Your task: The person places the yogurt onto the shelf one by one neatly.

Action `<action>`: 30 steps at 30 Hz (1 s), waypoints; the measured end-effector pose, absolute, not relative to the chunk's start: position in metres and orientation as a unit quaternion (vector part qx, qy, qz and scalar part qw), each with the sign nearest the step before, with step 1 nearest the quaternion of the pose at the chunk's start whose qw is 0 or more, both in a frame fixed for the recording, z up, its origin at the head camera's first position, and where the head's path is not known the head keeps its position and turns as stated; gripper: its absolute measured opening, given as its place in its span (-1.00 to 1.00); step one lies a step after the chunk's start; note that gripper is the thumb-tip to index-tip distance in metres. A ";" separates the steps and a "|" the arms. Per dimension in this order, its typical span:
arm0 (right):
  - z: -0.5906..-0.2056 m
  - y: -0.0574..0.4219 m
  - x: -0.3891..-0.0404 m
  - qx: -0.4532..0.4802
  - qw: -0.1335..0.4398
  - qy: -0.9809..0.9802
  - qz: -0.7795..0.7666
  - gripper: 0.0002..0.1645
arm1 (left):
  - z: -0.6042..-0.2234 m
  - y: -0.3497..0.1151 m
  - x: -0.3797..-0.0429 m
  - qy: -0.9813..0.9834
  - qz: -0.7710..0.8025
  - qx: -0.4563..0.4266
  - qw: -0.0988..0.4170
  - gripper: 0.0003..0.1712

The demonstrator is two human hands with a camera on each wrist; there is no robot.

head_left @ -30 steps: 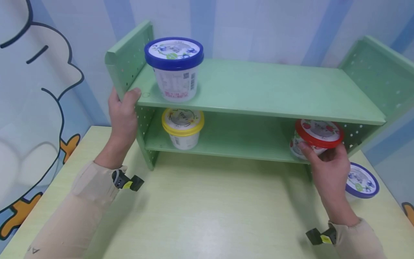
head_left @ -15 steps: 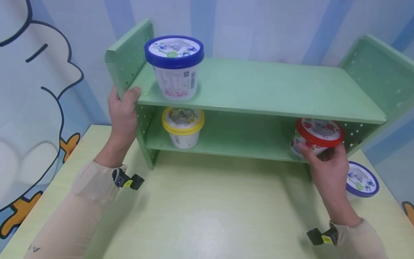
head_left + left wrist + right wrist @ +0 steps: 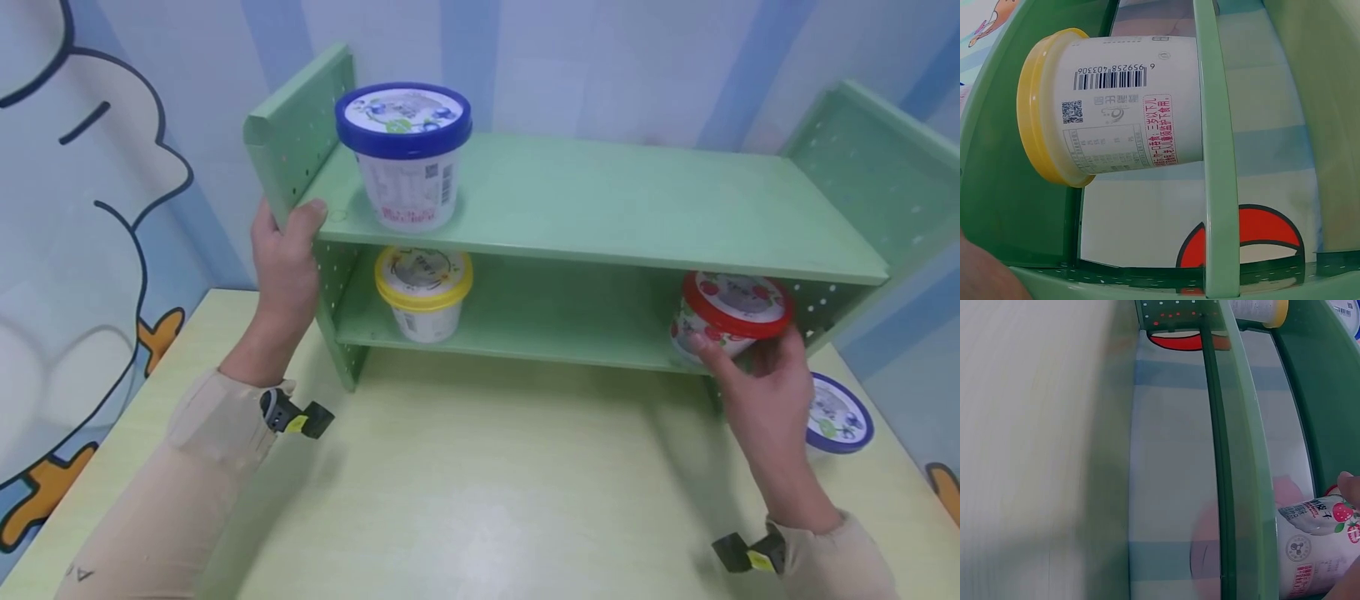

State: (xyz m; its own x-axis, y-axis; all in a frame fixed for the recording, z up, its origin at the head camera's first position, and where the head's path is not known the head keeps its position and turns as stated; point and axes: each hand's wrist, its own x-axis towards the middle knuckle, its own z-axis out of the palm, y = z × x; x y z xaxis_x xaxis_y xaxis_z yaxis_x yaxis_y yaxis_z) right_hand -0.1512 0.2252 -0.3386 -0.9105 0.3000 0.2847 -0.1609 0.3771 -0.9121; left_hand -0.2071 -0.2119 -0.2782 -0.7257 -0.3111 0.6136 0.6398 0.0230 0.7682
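In the head view my left hand (image 3: 288, 267) grips the left side panel of a green two-tier shelf (image 3: 600, 200), its thumb over the upper board's front corner. My right hand (image 3: 772, 408) holds a red-lidded tub (image 3: 738, 304) at the right end of the lower board, thumb in front and fingers at its right side. The right wrist view shows strawberry pictures on this tub (image 3: 1319, 550), and a fingertip (image 3: 1350, 484) at its lid. A yellow-lidded tub (image 3: 423, 292) stands at the lower board's left; its barcode side fills much of the left wrist view.
A blue-lidded tub (image 3: 405, 158) stands on the upper board's left end. Another blue-lidded tub (image 3: 840, 421) is on the pale table (image 3: 480, 483), right of the shelf and partly behind my right hand. A striped wall (image 3: 570, 67) with cartoon figures rises close behind.
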 end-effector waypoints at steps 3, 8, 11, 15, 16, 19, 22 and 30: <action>-0.339 0.225 -0.148 -0.044 0.212 -0.811 0.543 -0.09 | -0.279 -0.212 -0.207 -0.626 -0.686 -0.128 0.347 -0.65; -0.338 0.222 -0.141 -0.041 0.225 -0.810 0.540 -0.08 | -0.280 -0.212 -0.208 -0.626 -0.687 -0.126 0.346 -0.66; -0.336 0.220 -0.139 -0.037 0.232 -0.809 0.539 -0.09 | -0.280 -0.212 -0.208 -0.625 -0.689 -0.123 0.345 -0.68; -0.336 0.220 -0.139 -0.033 0.237 -0.805 0.542 -0.12 | -0.281 -0.213 -0.208 -0.623 -0.692 -0.121 0.345 -0.68; -0.337 0.221 -0.139 -0.034 0.237 -0.805 0.543 -0.12 | -0.281 -0.213 -0.208 -0.623 -0.691 -0.122 0.346 -0.68; -0.339 0.224 -0.139 -0.046 0.238 -0.811 0.533 -0.12 | -0.281 -0.213 -0.208 -0.622 -0.690 -0.127 0.347 -0.66; -0.341 0.227 -0.140 -0.055 0.243 -0.817 0.520 -0.12 | -0.281 -0.213 -0.209 -0.621 -0.690 -0.128 0.349 -0.66; -0.343 0.229 -0.139 -0.043 0.274 -0.834 0.477 -0.14 | -0.281 -0.213 -0.209 -0.623 -0.684 -0.133 0.356 -0.64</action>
State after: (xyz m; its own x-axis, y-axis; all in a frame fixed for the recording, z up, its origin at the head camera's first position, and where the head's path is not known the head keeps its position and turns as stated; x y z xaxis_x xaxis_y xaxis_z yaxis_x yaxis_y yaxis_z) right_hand -0.1389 0.2289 -0.3433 -0.8462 0.3329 0.4161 -0.1896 0.5417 -0.8189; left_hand -0.2088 -0.2132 -0.2808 -0.7118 -0.3208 0.6248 0.6519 0.0293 0.7577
